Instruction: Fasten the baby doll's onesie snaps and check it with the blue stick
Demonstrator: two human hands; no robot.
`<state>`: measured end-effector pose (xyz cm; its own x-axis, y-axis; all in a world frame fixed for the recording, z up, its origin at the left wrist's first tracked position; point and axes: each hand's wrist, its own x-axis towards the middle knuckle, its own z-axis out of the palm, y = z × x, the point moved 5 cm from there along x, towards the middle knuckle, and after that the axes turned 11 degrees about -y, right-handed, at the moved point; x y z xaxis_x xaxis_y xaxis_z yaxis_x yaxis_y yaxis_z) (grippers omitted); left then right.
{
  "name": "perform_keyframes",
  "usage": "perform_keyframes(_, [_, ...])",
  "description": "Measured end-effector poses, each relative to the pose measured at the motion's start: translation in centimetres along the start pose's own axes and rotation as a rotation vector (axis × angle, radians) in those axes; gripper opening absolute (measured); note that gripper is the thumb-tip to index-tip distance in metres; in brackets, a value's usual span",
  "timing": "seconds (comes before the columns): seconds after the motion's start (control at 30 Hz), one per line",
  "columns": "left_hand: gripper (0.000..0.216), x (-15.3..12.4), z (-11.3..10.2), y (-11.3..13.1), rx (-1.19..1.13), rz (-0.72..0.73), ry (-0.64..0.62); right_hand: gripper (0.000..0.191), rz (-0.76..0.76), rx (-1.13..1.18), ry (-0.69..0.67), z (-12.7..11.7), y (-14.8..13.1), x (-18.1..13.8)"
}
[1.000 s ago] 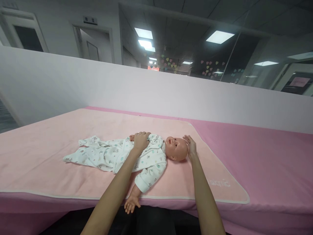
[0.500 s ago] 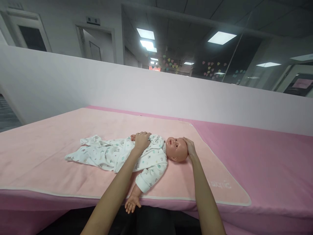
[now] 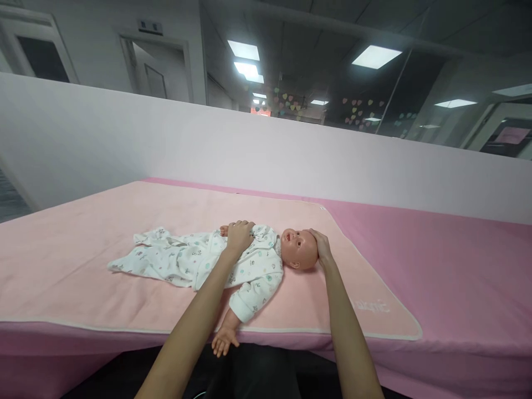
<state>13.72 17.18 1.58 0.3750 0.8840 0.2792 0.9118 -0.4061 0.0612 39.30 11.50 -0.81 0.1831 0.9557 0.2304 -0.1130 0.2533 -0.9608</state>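
Observation:
A baby doll (image 3: 300, 250) lies on its back on a peach mat, its head to the right. It wears a white printed outfit (image 3: 257, 271) with long legs. My left hand (image 3: 240, 237) rests over the doll's chest and far arm, fingers laid out across the cloth; the doll's far hand (image 3: 224, 230) pokes out beside it. Against the crown of the doll's head, my right hand (image 3: 321, 247) is cupped with its fingers extended, partly hidden behind the head. The doll's near arm (image 3: 226, 335) reaches over the table's front edge, palm up.
The peach mat (image 3: 166, 199) with a pale border covers much of a pink-covered table (image 3: 457, 266). A low white partition (image 3: 266, 149) runs along the back. Beyond it are glass with heart stickers, a doorway (image 3: 158, 72) and ceiling lights.
The view has shifted slightly, so everything sits a little higher and further left. Both hands keep the same places on the doll.

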Motion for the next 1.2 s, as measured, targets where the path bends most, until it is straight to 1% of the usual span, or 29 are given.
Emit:
perform_keyframes(0.13, [0.033, 0.0, 0.1, 0.0, -0.002, 0.007, 0.014, 0.022, -0.027, -0.012, -0.015, -0.1, 0.1, 0.1])
perform_keyframes(0.37, [0.035, 0.0, 0.0, -0.1, -0.006, 0.011, 0.015, 0.022, -0.04, -0.027, -0.019, -0.3, 0.4, 0.3])
perform_keyframes(0.57, [0.035, 0.1, 0.1, -0.1, -0.042, 0.033, 0.043, 0.022, -0.038, -0.026, -0.013, -0.2, 0.2, 0.2])
perform_keyframes(0.63, [0.038, 0.2, 0.2, -0.4, -0.081, 0.033, 0.062, 0.022, -0.036, -0.028, -0.003, -0.1, 0.0, 0.1])
perform_keyframes(0.7, [0.041, 0.3, 0.3, -1.0, -0.151, -0.003, 0.081, 0.023, -0.03, -0.03, 0.004, 0.1, -0.1, 0.0])
perform_keyframes(0.77, [0.043, 0.3, 0.4, -1.7, -0.248, -0.062, 0.08, 0.022, -0.014, -0.025, 0.013, 0.2, -0.2, -0.2])
perform_keyframes(0.83, [0.042, 0.2, 0.3, -2.1, -0.337, -0.081, 0.067, 0.022, 0.0, -0.014, 0.012, 0.2, -0.3, -0.3])
perform_keyframes(0.9, [0.039, 0.0, 0.0, -1.8, -0.383, -0.035, 0.066, 0.022, -0.002, -0.007, -0.003, 0.3, -0.3, -0.3])
perform_keyframes(1.0, [0.033, -0.5, -0.7, -0.7, -0.427, 0.059, 0.043, 0.021, -0.019, -0.016, -0.032, 0.3, -0.4, -0.3])
perform_keyframes(1.03, [0.032, -0.7, -0.8, -0.3, -0.45, 0.093, 0.006, 0.021, -0.024, -0.018, -0.033, 0.2, -0.3, -0.3])
perform_keyframes(1.1, [0.034, -0.9, -0.7, 0.8, -0.486, 0.187, -0.117, 0.022, -0.023, -0.016, -0.042, 0.1, -0.2, -0.2])
perform_keyframes(1.17, [0.038, -1.2, -0.5, 1.9, -0.472, 0.295, -0.235, 0.023, -0.01, -0.02, -0.052, 0.0, 0.1, 0.0])
perform_keyframes(1.2, [0.04, -1.2, -0.4, 2.2, -0.456, 0.338, -0.262, 0.024, -0.003, -0.025, -0.057, 0.0, 0.2, 0.1])
